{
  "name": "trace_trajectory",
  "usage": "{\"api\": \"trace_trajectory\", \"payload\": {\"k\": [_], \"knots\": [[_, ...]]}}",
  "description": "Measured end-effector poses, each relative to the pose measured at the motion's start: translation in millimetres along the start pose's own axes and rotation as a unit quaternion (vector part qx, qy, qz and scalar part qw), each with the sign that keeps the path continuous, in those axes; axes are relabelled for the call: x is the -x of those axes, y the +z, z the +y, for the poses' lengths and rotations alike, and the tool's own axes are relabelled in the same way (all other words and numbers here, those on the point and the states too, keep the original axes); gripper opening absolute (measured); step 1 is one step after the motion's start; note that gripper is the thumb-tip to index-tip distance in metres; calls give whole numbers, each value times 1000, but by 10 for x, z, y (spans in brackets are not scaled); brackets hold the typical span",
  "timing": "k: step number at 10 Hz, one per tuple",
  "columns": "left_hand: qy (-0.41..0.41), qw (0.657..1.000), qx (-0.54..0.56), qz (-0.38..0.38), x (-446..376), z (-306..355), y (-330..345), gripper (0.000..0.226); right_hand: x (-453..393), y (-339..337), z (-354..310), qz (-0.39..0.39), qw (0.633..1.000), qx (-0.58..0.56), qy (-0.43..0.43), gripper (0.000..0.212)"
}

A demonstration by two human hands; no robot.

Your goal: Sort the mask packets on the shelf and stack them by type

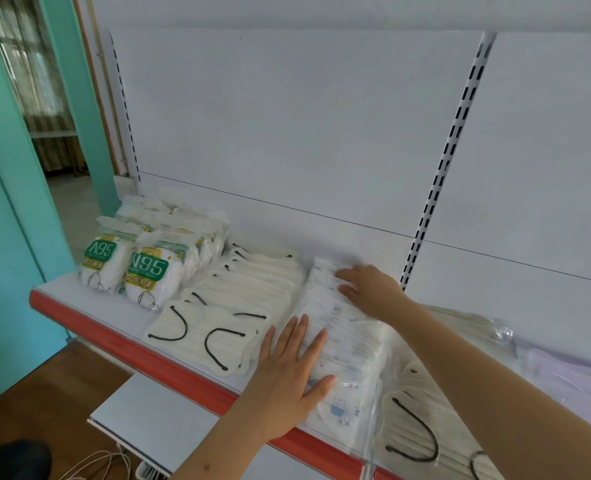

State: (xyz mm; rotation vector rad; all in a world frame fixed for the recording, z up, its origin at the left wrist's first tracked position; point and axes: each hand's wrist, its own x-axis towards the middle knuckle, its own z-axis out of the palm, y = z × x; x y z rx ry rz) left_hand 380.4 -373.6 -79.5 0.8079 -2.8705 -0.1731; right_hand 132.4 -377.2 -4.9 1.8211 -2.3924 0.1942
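Packets [342,344] under hands, right stacks [467,410] cropped

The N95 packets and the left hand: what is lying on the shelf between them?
In the head view, a row of cream masks with black ear loops lies between the N95 packets and the left hand, which rests flat on the printed packets.

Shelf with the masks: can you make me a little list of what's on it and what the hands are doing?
shelf: white board with a red front edge
far left: N95 packets, standing up
next: cream masks with black loops, lying in a row
middle: printed mask packets, overlapping
left hand: flat on the printed packets' near end
right hand: fingers resting on their far end
right side: more cream masks
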Motion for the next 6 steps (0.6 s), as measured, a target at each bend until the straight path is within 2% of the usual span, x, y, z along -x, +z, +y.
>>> {"api": "trace_trajectory", "payload": {"k": [1,2,3,4,5,6], "knots": [[-3,1000,-1,-1,-46,5,1,74,116,127,-71,35,994,89,-47,64],[5,1000,9,-20,-82,7,19,76,130,135,-129,-25,998,42,-45,79],[2,999,24,-33,-113,33,-23,75,157,81,-88,-46,995,66,-55,95],[-9,1000,28,-10,-127,96,-75,76,269,89,-76,-60,992,104,-50,106],[-14,993,59,105,-152,292,-59,77,448,126,-53,-57,998,-10,-32,110],[-19,980,139,143,-209,445,-25,75,540,35,66,0,997,-74,1,107]]}}
